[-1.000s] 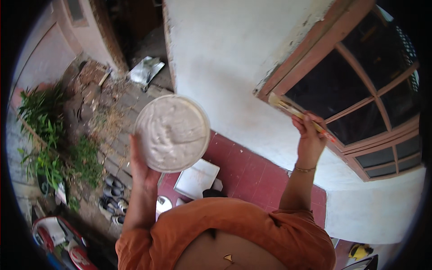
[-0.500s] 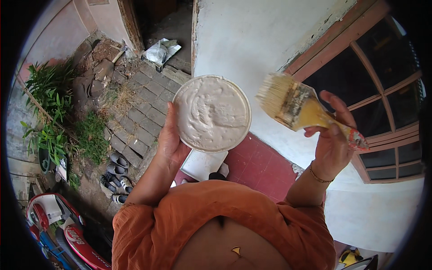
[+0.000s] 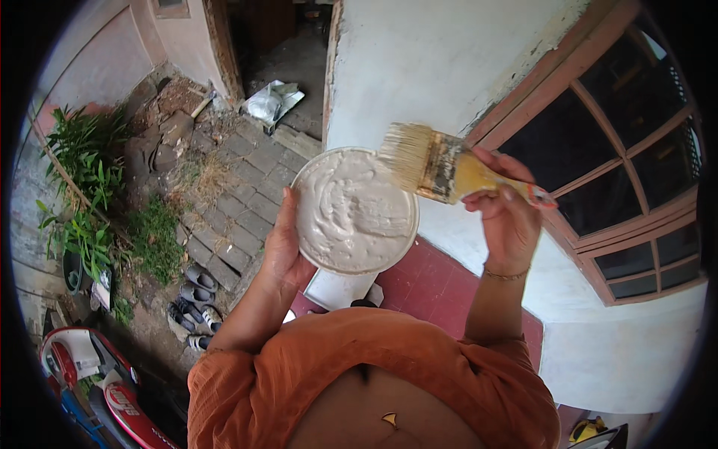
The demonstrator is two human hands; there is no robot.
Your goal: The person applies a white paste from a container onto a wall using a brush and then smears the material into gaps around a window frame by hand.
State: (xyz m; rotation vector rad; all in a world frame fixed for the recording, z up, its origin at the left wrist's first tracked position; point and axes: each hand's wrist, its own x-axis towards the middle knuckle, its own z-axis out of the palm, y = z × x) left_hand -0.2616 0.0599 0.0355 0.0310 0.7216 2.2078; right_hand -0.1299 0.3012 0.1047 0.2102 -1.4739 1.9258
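Observation:
My left hand point(image 3: 288, 247) grips a round tub point(image 3: 348, 232) of thick, greyish-white paint, thumb along its side. In my right hand point(image 3: 505, 224) is a wide paintbrush point(image 3: 475, 172) with a yellow handle, red at the end, and pale bristles. The bristles hang over the upper right rim of the tub; whether they touch the paint I cannot tell. Partly hidden below the tub is a white rectangular object point(image 3: 333, 288) on the red tiled floor point(image 3: 441, 277).
A white wall point(image 3: 396, 67) has a pink-framed window point(image 3: 568, 127) at right and an open doorway point(image 3: 277, 45) with a silvery bag point(image 3: 269, 101). Plants point(image 3: 90, 165), loose pavers point(image 3: 232, 194), shoes point(image 3: 198, 292) and a red scooter point(image 3: 123, 404) lie to the left.
The brush has turned broad side up and moved left, away from the window edge to over the tub. The tub has shifted rightward in the view, which has itself shifted somewhat.

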